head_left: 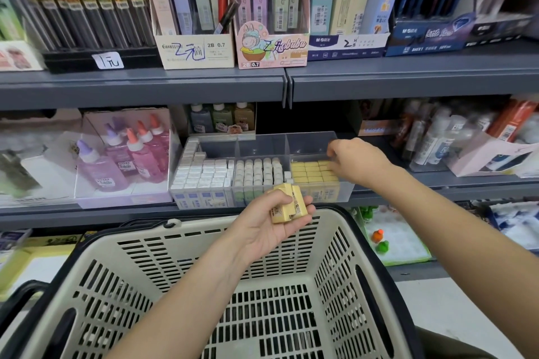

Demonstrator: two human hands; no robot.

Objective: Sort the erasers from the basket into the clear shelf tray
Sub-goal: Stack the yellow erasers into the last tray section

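Note:
My left hand (267,220) is held palm-up above the beige basket (335,280) and grips a small stack of yellow erasers (291,207). My right hand (354,162) reaches into the right compartment of the clear shelf tray (262,143), its fingertips down on the rows of yellow erasers (310,173) there; whether it holds one is hidden. The tray's left compartment holds white erasers (204,173), and the middle one holds round-topped white erasers (256,172). The back half of the tray is bare.
Pink and purple glue bottles (131,154) stand in a box left of the tray. More bottles and boxes (437,140) crowd the shelf on the right. Pencil-lead boxes (271,9) fill the upper shelf. The basket's black handles (26,300) lie at its sides.

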